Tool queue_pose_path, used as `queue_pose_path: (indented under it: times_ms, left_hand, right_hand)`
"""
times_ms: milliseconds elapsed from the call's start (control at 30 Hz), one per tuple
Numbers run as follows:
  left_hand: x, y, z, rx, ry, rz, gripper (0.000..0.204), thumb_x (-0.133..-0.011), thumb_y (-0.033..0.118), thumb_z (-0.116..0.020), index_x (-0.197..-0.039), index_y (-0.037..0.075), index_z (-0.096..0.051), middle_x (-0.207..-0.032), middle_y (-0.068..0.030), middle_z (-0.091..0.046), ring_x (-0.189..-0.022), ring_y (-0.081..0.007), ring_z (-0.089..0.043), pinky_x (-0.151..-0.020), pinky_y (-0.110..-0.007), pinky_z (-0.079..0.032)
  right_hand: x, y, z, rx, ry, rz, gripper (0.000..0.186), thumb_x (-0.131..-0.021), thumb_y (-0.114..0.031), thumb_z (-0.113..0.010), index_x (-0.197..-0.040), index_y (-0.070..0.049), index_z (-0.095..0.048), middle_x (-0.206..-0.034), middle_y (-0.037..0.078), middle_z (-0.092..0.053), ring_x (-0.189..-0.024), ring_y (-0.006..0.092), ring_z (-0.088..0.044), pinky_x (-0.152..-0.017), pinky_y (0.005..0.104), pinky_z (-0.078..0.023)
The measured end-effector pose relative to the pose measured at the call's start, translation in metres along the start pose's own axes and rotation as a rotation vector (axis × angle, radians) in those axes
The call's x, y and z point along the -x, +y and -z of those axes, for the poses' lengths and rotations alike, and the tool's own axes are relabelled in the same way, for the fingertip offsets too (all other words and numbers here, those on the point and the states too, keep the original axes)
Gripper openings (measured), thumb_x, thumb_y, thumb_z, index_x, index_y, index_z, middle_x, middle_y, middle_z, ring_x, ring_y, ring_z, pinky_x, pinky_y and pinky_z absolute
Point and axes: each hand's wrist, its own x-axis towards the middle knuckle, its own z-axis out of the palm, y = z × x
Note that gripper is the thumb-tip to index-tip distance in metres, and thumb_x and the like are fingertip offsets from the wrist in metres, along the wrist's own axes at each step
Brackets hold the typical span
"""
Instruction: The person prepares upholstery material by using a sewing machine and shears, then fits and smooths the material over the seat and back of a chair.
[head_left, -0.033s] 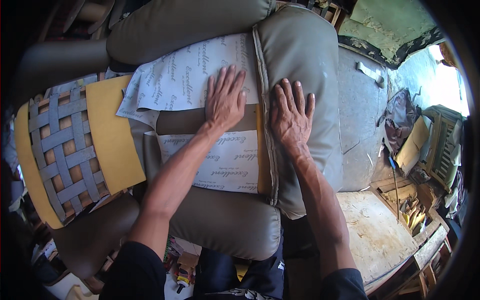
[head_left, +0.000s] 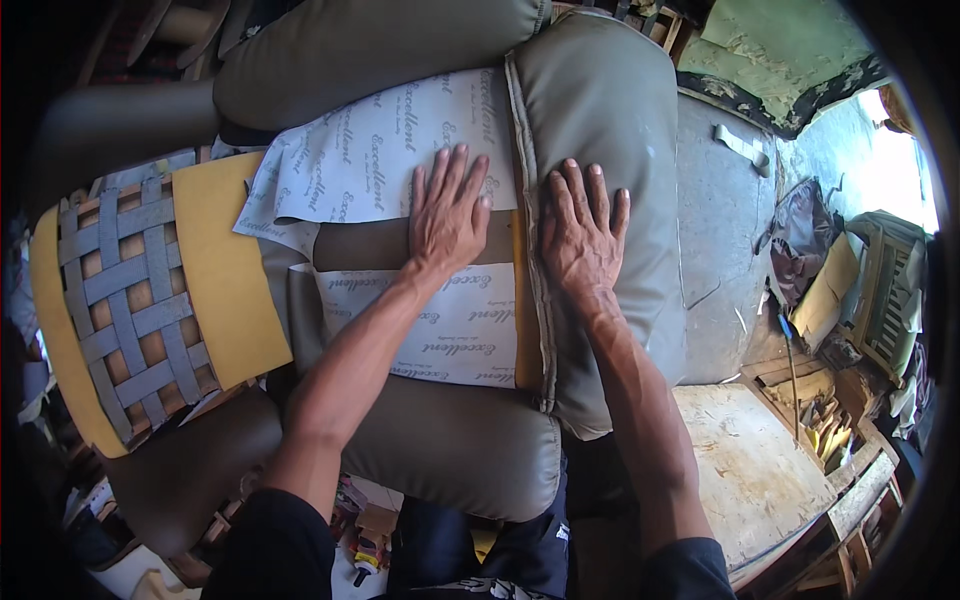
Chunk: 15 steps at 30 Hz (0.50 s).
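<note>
My left hand (head_left: 448, 222) lies flat, fingers spread, over white printed backing material (head_left: 345, 160) and a bare brown strip (head_left: 365, 246) of upholstery. My right hand (head_left: 583, 232) rests with outstretched fingers on a plump grey-brown padded cushion (head_left: 610, 100), just right of its raised seam (head_left: 533, 290). Neither hand grips anything. A narrow yellow foam edge (head_left: 520, 235) shows left of the seam. Padded brown armrests (head_left: 450, 440) run along the near and far sides of the chair. To the left, yellow foam (head_left: 225, 270) borders woven grey webbing (head_left: 130, 290).
A grey board (head_left: 715, 230) stands beyond the cushion's right side. Near right is a worn pale wooden panel (head_left: 750, 465), with scraps and a slatted frame (head_left: 885, 300) beyond it. Torn green material (head_left: 780, 55) hangs at the far right. A bottle (head_left: 367, 570) lies below.
My left hand has slid slightly nearer to me over the white material. My right hand stays on the cushion.
</note>
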Motion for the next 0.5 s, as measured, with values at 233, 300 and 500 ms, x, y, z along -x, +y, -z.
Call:
queue_pose_path:
  times_ms: [233,300,500]
  left_hand:
    - [0.016,-0.001,0.005,-0.025,0.022,0.019,0.061,-0.099,0.029,-0.053,-0.158,0.019,-0.042,-0.166,-0.0147,-0.033,-0.154,-0.0367,-0.028,-0.125,-0.060,-0.016]
    - [0.017,0.000,0.004,-0.002,0.014,0.025,0.061,-0.099,0.030,-0.054,-0.157,0.019,-0.044,-0.167,-0.0136,-0.033,-0.154,-0.0356,-0.028,-0.124,-0.060,-0.016]
    - [0.017,0.003,0.008,0.016,-0.005,0.041,0.062,-0.099,0.027,-0.054,-0.159,0.018,-0.041,-0.167,-0.0125,-0.032,-0.155,-0.0348,-0.027,-0.125,-0.059,-0.015]
  right_hand:
    - [-0.005,-0.004,-0.001,0.019,-0.031,0.013,0.053,-0.098,-0.029,-0.058,-0.150,-0.021,-0.050,-0.160,-0.002,-0.044,-0.152,0.0253,-0.035,-0.123,0.0604,-0.021]
    - [-0.004,-0.003,-0.001,0.022,-0.053,0.013,0.058,-0.097,-0.030,-0.058,-0.154,-0.026,-0.046,-0.162,-0.001,-0.042,-0.153,0.0259,-0.032,-0.124,0.0615,-0.019]
    - [-0.005,-0.004,-0.002,0.065,-0.098,0.015,0.063,-0.095,-0.028,-0.060,-0.156,-0.029,-0.044,-0.163,0.000,-0.040,-0.153,0.0266,-0.031,-0.124,0.0613,-0.018]
